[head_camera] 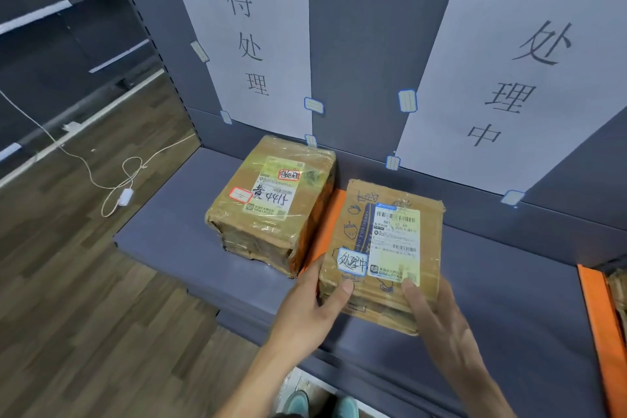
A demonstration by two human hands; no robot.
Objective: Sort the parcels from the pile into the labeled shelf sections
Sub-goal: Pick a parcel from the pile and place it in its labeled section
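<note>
Both hands are on the one parcel here. The left hand [307,309] wraps the near left corner of the brown box [383,254], thumb pressed on top just under a blue-edged handwritten sticker [353,261], the other fingers hidden at the side. The right hand [437,312] clamps the near right corner, thumb on the lower edge of the shipping label [395,241]. That is a firm two-handed grip, closed around the box. The box sits low over the grey shelf [163,234], below the paper sign reading 处理中 [509,85]; whether it rests on the shelf I cannot tell. Just beside it to the left, a tape-wrapped box [271,204] lies on the shelf under the sign reading 待处理 [247,44]. An orange divider strip [327,231] shows between the two boxes.
</note>
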